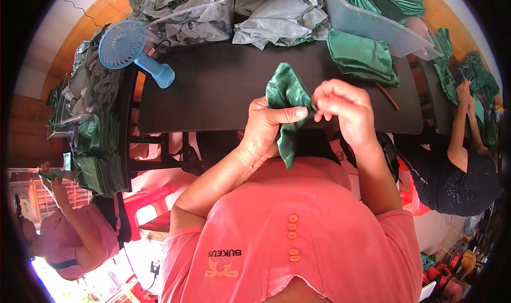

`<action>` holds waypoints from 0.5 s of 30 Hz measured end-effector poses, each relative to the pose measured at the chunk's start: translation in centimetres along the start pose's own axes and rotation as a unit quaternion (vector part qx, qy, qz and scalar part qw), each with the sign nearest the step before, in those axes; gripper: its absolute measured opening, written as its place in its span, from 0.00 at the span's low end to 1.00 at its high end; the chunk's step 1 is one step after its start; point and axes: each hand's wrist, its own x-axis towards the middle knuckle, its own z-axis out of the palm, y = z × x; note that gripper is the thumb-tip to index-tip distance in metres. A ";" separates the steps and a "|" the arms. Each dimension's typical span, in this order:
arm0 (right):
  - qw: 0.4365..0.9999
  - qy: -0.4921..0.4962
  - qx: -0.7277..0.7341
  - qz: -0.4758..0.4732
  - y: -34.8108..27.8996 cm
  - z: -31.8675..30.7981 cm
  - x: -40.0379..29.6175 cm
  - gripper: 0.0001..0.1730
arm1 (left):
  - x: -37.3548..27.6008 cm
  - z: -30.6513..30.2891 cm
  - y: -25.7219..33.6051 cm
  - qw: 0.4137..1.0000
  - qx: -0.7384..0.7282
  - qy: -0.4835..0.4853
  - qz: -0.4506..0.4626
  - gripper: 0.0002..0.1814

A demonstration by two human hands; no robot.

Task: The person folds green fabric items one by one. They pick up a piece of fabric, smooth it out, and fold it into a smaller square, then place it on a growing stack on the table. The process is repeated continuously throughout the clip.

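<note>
My left hand grips a small piece of shiny dark green fabric, with the thumb laid across its front. One end of the fabric stands up above the thumb, and a pointed end hangs below the hand. Close by on the right is my right hand, its fingers curled and slightly blurred. Its fingertips are at the right corner of the fabric; whether they pinch it is unclear. Both hands are raised above the near edge of a black table.
A blue handheld fan lies at the table's left. Behind are a clear bin of grey-green cloth, a cloth heap and another plastic bin. Folded green pieces and a brown stick lie right. People work either side.
</note>
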 end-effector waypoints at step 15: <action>0.996 0.000 -0.087 -0.009 0.4 1.4 4.0 0.11 | -0.3 -0.6 0.1 0.997 0.046 -0.023 -0.055 0.09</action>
